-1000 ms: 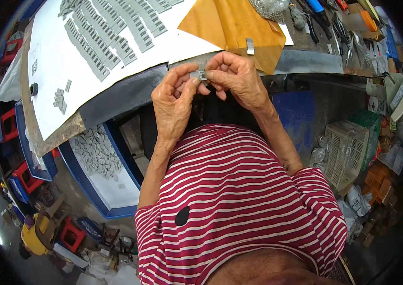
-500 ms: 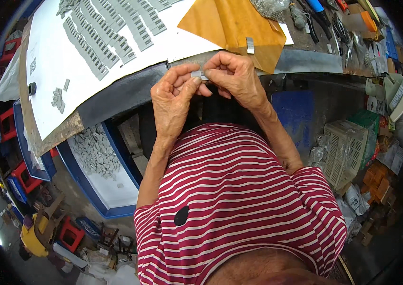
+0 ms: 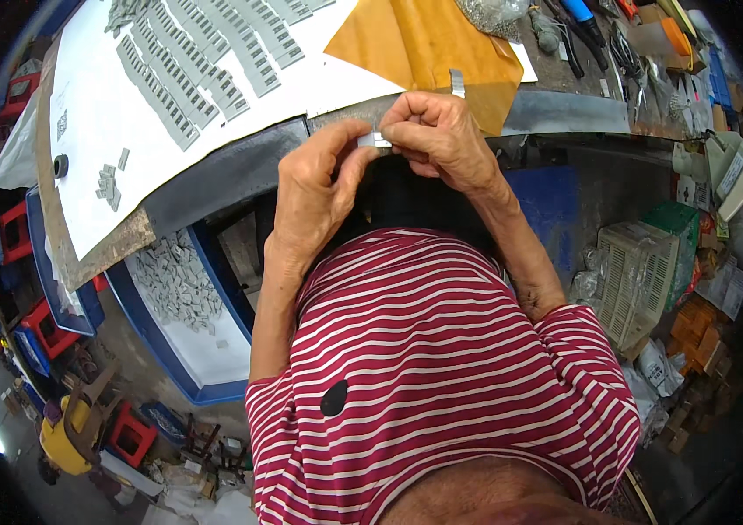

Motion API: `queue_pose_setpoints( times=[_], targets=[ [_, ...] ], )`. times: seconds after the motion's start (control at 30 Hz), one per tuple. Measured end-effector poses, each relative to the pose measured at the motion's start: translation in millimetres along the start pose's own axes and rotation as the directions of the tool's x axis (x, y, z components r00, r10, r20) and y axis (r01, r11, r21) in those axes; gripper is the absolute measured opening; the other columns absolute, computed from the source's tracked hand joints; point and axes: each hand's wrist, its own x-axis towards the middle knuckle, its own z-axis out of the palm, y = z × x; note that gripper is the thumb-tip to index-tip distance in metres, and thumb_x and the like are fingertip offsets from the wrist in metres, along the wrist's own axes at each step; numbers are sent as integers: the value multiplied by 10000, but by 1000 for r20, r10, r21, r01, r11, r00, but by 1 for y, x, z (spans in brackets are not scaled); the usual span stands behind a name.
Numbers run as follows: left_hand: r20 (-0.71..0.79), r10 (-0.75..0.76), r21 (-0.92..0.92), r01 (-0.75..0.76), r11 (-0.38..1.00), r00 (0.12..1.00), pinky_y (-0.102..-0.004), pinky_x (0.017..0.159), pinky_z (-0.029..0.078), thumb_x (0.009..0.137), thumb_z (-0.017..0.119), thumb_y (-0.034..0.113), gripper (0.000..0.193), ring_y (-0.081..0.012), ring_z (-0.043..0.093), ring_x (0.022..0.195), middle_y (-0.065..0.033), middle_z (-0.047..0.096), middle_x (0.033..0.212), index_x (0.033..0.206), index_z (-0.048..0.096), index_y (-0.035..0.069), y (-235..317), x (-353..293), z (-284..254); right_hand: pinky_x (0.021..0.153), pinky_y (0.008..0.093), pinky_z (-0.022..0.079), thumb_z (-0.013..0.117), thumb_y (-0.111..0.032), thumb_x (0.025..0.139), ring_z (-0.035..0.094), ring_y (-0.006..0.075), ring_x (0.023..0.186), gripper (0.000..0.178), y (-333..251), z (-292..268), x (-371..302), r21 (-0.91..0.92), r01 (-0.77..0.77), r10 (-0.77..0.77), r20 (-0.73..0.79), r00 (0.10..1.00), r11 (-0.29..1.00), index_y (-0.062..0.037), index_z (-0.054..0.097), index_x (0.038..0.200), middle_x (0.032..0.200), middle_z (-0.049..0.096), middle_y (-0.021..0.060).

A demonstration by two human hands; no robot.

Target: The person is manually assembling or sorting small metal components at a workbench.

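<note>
Since the earlier frames both hands have shifted slightly up, toward the edge of the surface, and the left hand [image 3: 315, 188] has turned so that its fingers now hide more of the small piece. The grip of each hand is closed on the same thing: a small grey metal clip [image 3: 374, 139], pinched between the left thumb and fingertips on one end and the right hand's [image 3: 438, 138] thumb and forefinger on the other. The clip sits in the air just in front of the near edge of the surface [image 3: 231, 171], between the two hands, with only a short pale strip of it showing.

At 12 o'clock from the clip lies an orange-brown sheet [image 3: 420, 39] with one loose grey piece [image 3: 456, 82] standing on it. At 10 to 11 o'clock a large white sheet [image 3: 109, 122] carries long rows of grey parts [image 3: 205, 66], and a small cluster of loose grey parts [image 3: 109, 185] rests near its lower left edge. At 8 o'clock, below the surface, a blue tray [image 3: 157, 337] holds a heap of the same grey parts. At 1 to 2 o'clock hand tools [image 3: 586, 35] lie scattered. At 4 o'clock stands a pale plastic crate [image 3: 634, 280]. The person's red-and-white striped shirt [image 3: 441, 367] fills the lower middle.
</note>
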Motion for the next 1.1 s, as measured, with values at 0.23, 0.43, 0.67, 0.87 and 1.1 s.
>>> queue_pose_setpoints(
  times=[0.23,0.43,0.67,0.87,1.1],
  targets=[
    [-55,41,62,-38,997,998,-313,601,474,747,627,7,178,-269,602,675,-158,602,791,919,586,-18,-3,3,0,374,152,276,562,-95,841,376,22,477,100,5,2,4,62,41,-42,12,999,997,4,552,839,605,462,-19],
    [-188,59,62,-48,997,980,-294,591,467,749,624,5,168,-233,596,651,-151,596,777,910,588,-23,-10,15,-5,404,157,331,527,-86,864,382,29,488,136,3,8,6,65,128,-122,-86,989,990,33,570,913,644,489,8],
    [-263,142,407,-24,913,954,-341,636,362,717,653,72,128,-244,527,656,-88,555,744,838,620,45,-39,47,-11,414,161,364,511,-92,873,407,28,515,166,-1,6,-7,-76,155,-163,-102,981,985,55,561,931,675,511,31],
    [-259,216,613,-12,790,941,-355,689,339,700,674,116,150,-230,496,793,-54,538,776,834,622,73,-45,50,-9,405,163,362,510,-72,857,427,33,502,155,0,0,-12,-47,149,-153,-109,982,988,57,562,924,689,528,39],
    [-260,228,672,6,741,938,-352,676,331,700,671,123,154,-225,487,774,-49,525,773,838,615,84,-45,48,-10,391,167,353,519,-54,843,442,38,482,136,4,-2,-13,-2,121,-120,-126,985,993,51,570,913,684,544,43]
  ],
)
